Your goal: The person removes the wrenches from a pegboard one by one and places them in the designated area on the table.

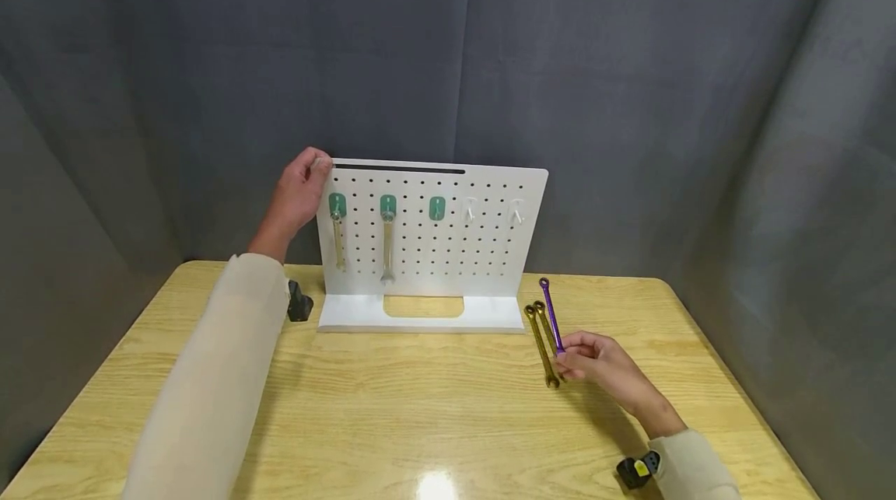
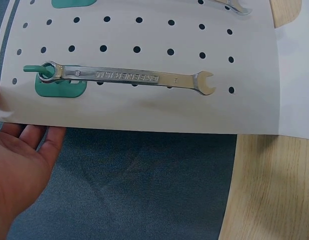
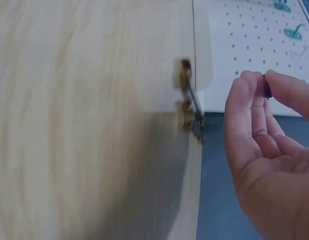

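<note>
My left hand (image 1: pixel 297 189) grips the upper left corner of the white pegboard (image 1: pixel 420 251), thumb in front and fingers behind its edge. Between thumb and fingertips, my right hand (image 1: pixel 602 368) pinches the lower end of a purple wrench (image 1: pixel 551 313), its ring end pointing up and away. Under and beside it, two bronze-coloured wrenches (image 1: pixel 541 348) lie on the table. From a green hook at the board's left hangs a silver wrench (image 2: pixel 129 76); a longer silver wrench (image 1: pixel 388 251) hangs on the hook beside it. In the right wrist view only a dark end of the pinched wrench (image 3: pixel 267 87) shows.
Further right on the board are a bare green hook (image 1: pixel 437 208) and two clear hooks (image 1: pixel 470 211) with nothing hung on them. The board's white base stands on the wooden table (image 1: pixel 420 407). A grey curtain (image 1: pixel 448 57) closes off the back and sides.
</note>
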Tool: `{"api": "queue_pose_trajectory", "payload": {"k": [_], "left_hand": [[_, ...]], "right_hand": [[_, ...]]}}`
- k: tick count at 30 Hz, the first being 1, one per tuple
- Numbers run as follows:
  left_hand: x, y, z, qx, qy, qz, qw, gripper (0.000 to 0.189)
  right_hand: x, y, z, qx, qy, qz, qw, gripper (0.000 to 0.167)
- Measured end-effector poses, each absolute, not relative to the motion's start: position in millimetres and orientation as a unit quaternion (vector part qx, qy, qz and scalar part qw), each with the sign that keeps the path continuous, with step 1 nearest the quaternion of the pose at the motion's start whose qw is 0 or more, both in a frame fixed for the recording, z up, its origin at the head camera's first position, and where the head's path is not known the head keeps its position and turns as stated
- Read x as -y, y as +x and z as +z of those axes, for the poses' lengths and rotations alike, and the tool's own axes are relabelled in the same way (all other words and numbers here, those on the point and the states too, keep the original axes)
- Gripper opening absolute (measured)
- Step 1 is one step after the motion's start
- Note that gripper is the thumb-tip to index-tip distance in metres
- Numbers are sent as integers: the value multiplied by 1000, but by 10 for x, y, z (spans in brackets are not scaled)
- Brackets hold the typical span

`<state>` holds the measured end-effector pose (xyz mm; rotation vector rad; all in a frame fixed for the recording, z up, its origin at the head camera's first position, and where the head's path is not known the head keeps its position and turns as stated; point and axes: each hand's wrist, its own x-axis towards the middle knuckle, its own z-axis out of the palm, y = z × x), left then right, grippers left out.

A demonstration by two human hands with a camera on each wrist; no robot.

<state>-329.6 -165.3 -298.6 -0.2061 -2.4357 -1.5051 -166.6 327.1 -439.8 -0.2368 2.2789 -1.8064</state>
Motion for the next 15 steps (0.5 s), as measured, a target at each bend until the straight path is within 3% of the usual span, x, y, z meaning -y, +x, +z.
{"api": "queue_pose_trajectory", "payload": {"k": [15], "left_hand": [[1641,-3298,-3011,836,-76,-523,144,39]], "right_hand": [[-3613,-1696,-4520,-801,-53,-581,139,39]]}}
